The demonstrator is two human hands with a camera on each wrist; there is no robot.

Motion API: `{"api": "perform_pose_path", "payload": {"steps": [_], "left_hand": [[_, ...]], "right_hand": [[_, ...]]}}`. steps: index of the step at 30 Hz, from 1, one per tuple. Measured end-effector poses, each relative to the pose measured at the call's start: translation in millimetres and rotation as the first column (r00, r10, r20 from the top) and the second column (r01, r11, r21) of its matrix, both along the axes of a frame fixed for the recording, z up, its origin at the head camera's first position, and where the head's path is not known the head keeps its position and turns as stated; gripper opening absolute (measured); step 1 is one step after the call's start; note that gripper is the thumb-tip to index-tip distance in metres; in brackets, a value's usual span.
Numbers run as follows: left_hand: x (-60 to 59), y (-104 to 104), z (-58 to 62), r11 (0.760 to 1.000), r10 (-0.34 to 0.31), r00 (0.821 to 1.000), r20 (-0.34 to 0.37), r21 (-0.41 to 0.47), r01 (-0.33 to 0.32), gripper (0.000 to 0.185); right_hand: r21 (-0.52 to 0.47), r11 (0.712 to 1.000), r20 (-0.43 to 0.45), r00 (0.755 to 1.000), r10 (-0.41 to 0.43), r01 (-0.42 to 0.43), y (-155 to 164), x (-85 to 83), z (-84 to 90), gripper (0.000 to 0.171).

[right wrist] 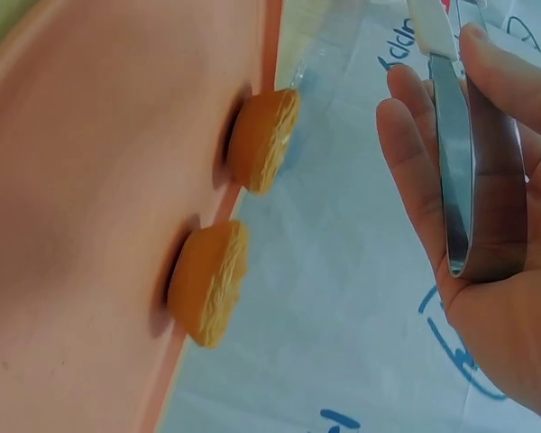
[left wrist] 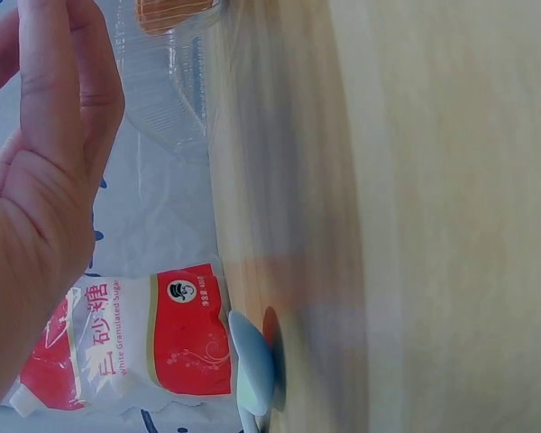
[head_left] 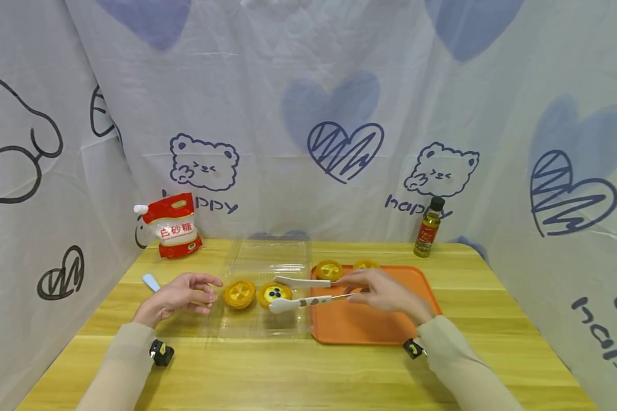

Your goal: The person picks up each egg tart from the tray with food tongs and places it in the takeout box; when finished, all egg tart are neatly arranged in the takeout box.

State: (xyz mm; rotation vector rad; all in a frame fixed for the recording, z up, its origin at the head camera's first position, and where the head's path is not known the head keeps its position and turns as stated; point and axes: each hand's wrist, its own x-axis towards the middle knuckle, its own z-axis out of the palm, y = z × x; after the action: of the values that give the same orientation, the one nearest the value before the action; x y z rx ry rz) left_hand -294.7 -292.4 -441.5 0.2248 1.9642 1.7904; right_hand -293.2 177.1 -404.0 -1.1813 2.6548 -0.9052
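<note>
Right hand [head_left: 385, 294]: over the orange tray [head_left: 370, 325], fingers curled round the handle end of the tongs [head_left: 308, 291]; the right wrist view shows the metal arms lying in the palm with fingers [right wrist: 415, 171] alongside.
Tongs: white tips stand apart, reaching left off the tray's left edge; the lower tip lies at the blueberry tart [head_left: 275, 294], the upper tip just above it. Cannot tell whether either tip touches the tart.
Blueberry tart: sits in the clear plastic box [head_left: 267, 260], just left of the tray, ahead of the grip by the length of the tongs.
Plain tart [head_left: 239, 293]: in the same box, just left of the blueberry tart, farther from the tray.
Left hand [head_left: 182, 294]: well left of the tray, fingers loosely bent and holding nothing, fingertips at the box's left wall.
Tarts on tray [head_left: 329, 269]: two at the tray's far edge, side by side; seen edge-on in the right wrist view [right wrist: 261, 140].
Sugar bag [head_left: 173, 225]: red and white, far left of the tray, at the back of the table [head_left: 288, 371].
Small white scoop [head_left: 151, 282]: left of the left hand, away from the tray.
Oil bottle [head_left: 428, 228]: upright behind the tray's far right corner.
</note>
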Motion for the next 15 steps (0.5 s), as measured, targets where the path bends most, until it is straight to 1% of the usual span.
{"api": "perform_pose_path", "payload": {"steps": [3, 7, 12, 15], "left_hand": [[0.0, 0, 0.5, 1.000, 0.000, 1.000, 0.002, -0.005, 0.000, 0.054], [0.5, 0, 0.7, 1.000, -0.001, 1.000, 0.000, -0.011, 0.001, 0.054], [0.9, 1, 1.4, 1.000, -0.001, 1.000, -0.004, -0.008, 0.001, 0.053], [1.3, 1, 1.5, 1.000, 0.000, 1.000, -0.002, -0.003, 0.000, 0.053]], "right_hand": [[0.018, 1.000, -0.014, 1.000, 0.025, -0.025, -7, -1.6, -0.4, 0.039], [0.014, 0.998, -0.002, 0.998, 0.065, -0.065, -15, -3.3, -1.1, 0.040], [0.053, 0.995, -0.036, 0.995, 0.090, -0.088, -25, -3.2, -0.4, 0.038], [0.094, 0.991, -0.076, 0.991, 0.107, -0.100, -30, -2.3, 0.4, 0.037]]}}
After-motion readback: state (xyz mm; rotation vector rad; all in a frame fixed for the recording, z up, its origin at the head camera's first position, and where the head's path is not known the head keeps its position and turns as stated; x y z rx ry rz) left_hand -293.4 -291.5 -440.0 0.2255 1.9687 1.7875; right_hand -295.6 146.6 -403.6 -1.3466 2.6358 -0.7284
